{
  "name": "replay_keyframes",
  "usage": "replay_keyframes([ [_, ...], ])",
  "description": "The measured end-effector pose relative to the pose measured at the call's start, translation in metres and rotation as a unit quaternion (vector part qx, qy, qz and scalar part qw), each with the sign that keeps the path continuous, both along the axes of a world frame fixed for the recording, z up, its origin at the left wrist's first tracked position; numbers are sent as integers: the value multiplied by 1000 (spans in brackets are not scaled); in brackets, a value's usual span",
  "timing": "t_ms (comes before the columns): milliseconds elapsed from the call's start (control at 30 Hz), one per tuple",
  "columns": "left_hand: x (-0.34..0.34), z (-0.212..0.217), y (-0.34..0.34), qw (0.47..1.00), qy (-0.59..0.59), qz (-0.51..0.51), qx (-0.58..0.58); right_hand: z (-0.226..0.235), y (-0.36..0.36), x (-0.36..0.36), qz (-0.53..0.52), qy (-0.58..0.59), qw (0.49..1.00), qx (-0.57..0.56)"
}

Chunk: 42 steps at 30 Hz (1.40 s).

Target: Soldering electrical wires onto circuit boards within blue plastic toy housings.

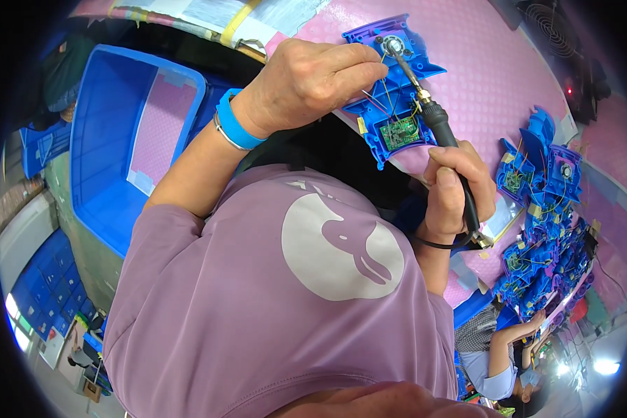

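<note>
Soldering iron (436, 117) — black handle clasped in right hand (460, 182), tip at round speaker (398, 44) of open blue plastic housing (401, 92), ahead of that grip. Thin wire (385, 82) — pinched in left hand (312, 80), beside iron's tip. Green circuit board (400, 134), ahead-left of right grip. Wired blue housings (540, 219), heaped right of it.

Widest passage: bare pink mat (484, 59) right of the blue housing (400, 90), reaching as far as the heap of blue assemblies (547, 202), which blocked the right side. Approach over the housing was obstructed: left hand (320, 78) at its left edge, soldering iron (435, 118) slanting across from the right hand (447, 195). Thin wires (387, 89) crossed its middle, leaving little finger room. Blue bin (104, 157) limited space beyond the left forearm (188, 167).
</note>
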<state>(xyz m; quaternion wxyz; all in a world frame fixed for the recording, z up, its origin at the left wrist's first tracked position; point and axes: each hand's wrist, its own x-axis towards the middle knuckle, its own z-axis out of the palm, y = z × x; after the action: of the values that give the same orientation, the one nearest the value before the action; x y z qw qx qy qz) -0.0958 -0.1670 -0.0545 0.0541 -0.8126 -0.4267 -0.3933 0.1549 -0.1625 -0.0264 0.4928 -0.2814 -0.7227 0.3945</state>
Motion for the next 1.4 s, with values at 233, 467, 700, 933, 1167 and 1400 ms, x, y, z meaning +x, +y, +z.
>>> replay_keyframes([
  [233, 0, 0, 1, 1000, 0, -4, -1, 0, -3, 3, -26, 13, 1000, -9],
  [467, -1, 0, 2, 1000, -8, -8, -4, -2, -3, 3, -20, 32, 999, -14],
  [700, -1, 1, 2, 1000, -18, -10, -17, -2, -2, 4, -25, 27, 999, -9],
  [933, -1, 1, 0, 999, -30, -14, -21, -3, -3, 3, -20, 39, 999, -12],
  [1167, -12, 1, -28, 986, -129, -34, -95, -2, -4, 7, -24, 56, 998, -23],
  [1400, 4, 8, -39, 982, -99, -42, -153, -2, -1, 12, -19, 77, 997, 11],
])
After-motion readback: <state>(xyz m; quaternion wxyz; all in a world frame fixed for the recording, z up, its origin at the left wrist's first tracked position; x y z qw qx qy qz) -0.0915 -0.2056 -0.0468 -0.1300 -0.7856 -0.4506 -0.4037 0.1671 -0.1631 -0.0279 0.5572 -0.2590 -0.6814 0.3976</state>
